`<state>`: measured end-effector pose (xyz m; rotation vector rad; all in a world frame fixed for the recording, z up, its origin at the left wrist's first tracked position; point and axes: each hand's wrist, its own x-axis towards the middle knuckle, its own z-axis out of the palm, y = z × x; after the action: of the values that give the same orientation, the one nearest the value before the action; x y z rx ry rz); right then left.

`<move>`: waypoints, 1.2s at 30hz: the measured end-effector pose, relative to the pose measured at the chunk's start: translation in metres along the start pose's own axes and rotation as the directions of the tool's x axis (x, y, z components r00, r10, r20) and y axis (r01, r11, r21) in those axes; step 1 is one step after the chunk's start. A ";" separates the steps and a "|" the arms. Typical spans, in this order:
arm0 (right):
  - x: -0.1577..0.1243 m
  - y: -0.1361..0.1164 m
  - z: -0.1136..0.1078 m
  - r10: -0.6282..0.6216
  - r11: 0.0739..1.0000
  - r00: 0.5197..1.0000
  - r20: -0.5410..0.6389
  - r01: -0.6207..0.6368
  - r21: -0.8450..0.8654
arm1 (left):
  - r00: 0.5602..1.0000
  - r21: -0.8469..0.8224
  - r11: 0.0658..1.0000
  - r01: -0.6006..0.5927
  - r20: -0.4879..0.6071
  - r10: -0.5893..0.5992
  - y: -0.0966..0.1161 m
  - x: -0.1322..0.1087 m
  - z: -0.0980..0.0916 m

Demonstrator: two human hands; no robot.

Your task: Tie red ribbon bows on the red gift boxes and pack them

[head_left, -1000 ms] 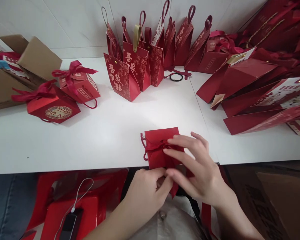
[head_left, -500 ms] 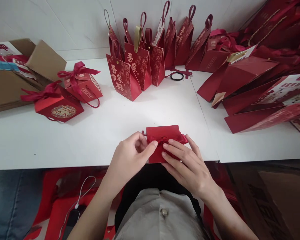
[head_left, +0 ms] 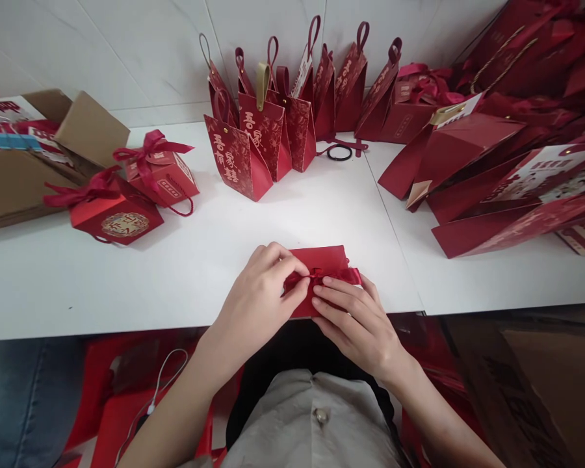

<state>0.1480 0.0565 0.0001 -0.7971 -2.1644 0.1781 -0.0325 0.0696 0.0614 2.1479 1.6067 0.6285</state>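
A small red gift box (head_left: 316, 255) is at the table's front edge between my hands, a red ribbon (head_left: 350, 276) tied across it with a knot in the middle. My left hand (head_left: 263, 292) pinches the ribbon just left of the knot, thumb against forefinger. On the box's right side lies my right hand (head_left: 365, 322), its fingers over the near face and the ribbon, steadying the box. The underside of the box and part of its left end are hidden by my hands.
Several red triangular gift bags (head_left: 236, 159) with loop handles stand at the back. Two ribboned red boxes (head_left: 117, 218) sit at left beside an open cardboard box (head_left: 92, 130). A black ring (head_left: 339, 153) lies behind. More red bags (head_left: 472, 146) crowd the right.
My left fingers have moved from the box's left edge onto the ribbon and now pinch it near the knot. My right hand stays on the box. The view has shifted slightly.
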 end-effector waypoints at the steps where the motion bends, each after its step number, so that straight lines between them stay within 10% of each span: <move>1: 0.000 0.000 0.000 0.001 1.000 1.000 -0.006 -0.001 -0.001 | 1.000 0.028 1.000 -0.010 -0.009 0.010 0.000 0.001 0.000; 9: -0.001 0.000 0.004 0.008 1.000 0.999 -0.034 -0.008 0.001 | 0.966 0.313 0.933 -0.175 -0.127 0.224 0.000 0.005 0.010; 20: -0.004 0.001 0.007 0.025 1.000 0.999 -0.043 -0.025 0.004 | 0.882 0.240 0.970 -0.037 -0.449 0.144 -0.006 -0.001 0.017; 30: -0.003 0.001 0.007 0.039 0.999 0.998 -0.044 -0.039 0.008 | 0.965 -0.105 0.994 -0.006 -0.260 -0.022 -0.007 0.000 0.011; 36: -0.002 0.000 0.007 0.050 0.999 0.998 -0.047 -0.050 0.005 | 0.952 -0.333 0.920 0.206 -0.151 -0.268 -0.001 -0.002 0.007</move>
<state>0.1439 0.0563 -0.0059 -0.8462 -2.1007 0.1871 -0.0301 0.0680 0.0548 1.6733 1.7001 0.9659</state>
